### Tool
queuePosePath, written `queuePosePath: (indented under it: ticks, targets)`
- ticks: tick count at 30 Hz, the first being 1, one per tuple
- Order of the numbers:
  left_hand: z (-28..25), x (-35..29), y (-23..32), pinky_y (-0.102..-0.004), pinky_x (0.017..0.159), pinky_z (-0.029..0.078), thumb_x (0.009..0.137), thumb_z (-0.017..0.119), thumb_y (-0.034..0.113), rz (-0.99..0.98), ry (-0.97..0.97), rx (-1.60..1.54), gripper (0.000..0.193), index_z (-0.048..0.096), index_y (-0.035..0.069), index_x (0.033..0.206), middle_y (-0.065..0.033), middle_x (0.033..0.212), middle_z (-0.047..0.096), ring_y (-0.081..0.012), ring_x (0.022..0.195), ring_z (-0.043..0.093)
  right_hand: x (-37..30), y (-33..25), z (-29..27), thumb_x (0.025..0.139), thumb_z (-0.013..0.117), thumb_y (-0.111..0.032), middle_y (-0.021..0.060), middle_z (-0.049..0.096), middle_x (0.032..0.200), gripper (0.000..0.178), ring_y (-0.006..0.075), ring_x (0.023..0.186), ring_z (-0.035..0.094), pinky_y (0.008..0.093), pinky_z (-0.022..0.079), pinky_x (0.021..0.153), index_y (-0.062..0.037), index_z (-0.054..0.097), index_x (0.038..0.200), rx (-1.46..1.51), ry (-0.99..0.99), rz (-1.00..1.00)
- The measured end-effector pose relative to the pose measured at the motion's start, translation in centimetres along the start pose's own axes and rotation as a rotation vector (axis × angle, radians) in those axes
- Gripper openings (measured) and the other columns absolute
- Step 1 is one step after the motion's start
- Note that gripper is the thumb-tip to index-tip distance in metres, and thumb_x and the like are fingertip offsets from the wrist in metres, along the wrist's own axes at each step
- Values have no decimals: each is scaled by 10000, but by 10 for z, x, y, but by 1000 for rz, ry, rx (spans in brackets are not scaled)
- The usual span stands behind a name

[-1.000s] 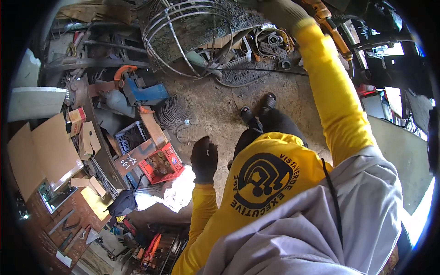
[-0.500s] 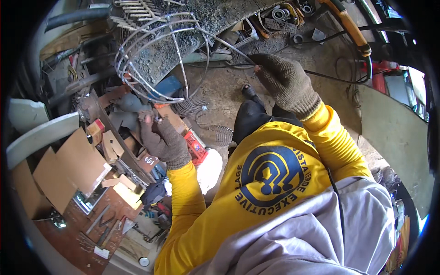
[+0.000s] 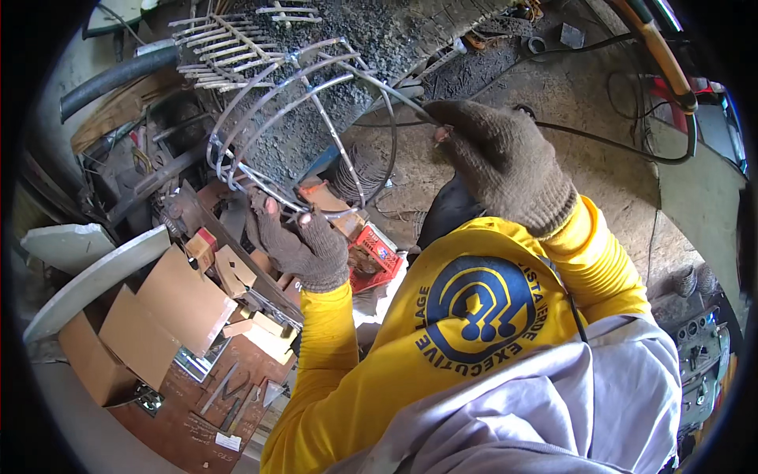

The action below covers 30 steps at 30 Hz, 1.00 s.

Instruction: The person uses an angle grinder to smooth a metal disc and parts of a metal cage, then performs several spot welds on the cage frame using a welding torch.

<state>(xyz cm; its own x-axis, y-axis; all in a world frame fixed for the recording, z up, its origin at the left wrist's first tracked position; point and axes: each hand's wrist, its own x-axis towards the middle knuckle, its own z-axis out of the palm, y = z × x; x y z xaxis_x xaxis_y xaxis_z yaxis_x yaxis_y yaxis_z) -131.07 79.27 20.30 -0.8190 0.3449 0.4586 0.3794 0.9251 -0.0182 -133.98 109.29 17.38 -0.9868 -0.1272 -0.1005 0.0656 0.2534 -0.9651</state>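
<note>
A rounded cage-like frame of bent, welded metal rods sits at the upper middle over a dark, grit-covered surface. From its top a metal rod runs right, and my right hand, in a brown knit glove, is closed on its end. My left hand, gloved alike with bare fingertips showing, is at the frame's lower rim. Its thumb and forefinger are apart, with the tips close to the rim rod; whether they touch it is hard to see.
A flat metal grille lies beyond the frame. Open cardboard boxes and a brown board with hand tools are at left. A red box is beside my left wrist. A black cable crosses the floor to an orange handle.
The view has shifted. The cage frame has tilted and its rim is closer to my left fingers. My left thumb has spread from the forefinger. My right hand still grips the rod.
</note>
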Motion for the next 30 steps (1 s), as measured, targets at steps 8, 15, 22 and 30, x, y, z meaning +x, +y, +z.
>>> queuePosePath:
  ticks: [8,15,22,30]
  targets:
    - [6,1,14,-433,938,458,1022,451,493,-268,-23,-57,662,484,-131,1239,-253,1208,523,-344,1088,543,9,-5,-5,971,599,-151,212,705,1022,314,285,905,711,349,538,801,17,629,1235,98,-115,59]
    - [15,-6,17,-489,951,434,995,454,556,-336,28,22,736,441,-124,1277,-272,1188,518,-368,1096,530,4,3,17,950,598,-128,244,686,968,314,362,870,696,389,540,757,16,627,1228,166,-37,13]
    - [21,-17,5,-506,934,436,986,480,552,-193,25,167,745,362,-109,1310,-248,1165,495,-358,1079,527,-1,-1,22,939,607,-153,199,678,847,365,362,780,686,404,532,708,15,606,1263,132,-17,29]
    - [26,-20,3,-413,868,492,978,459,585,-294,69,226,687,457,-63,1208,-206,1086,503,-286,965,562,0,9,35,933,591,-124,200,663,806,396,351,737,674,397,522,680,59,573,1284,264,-54,52]
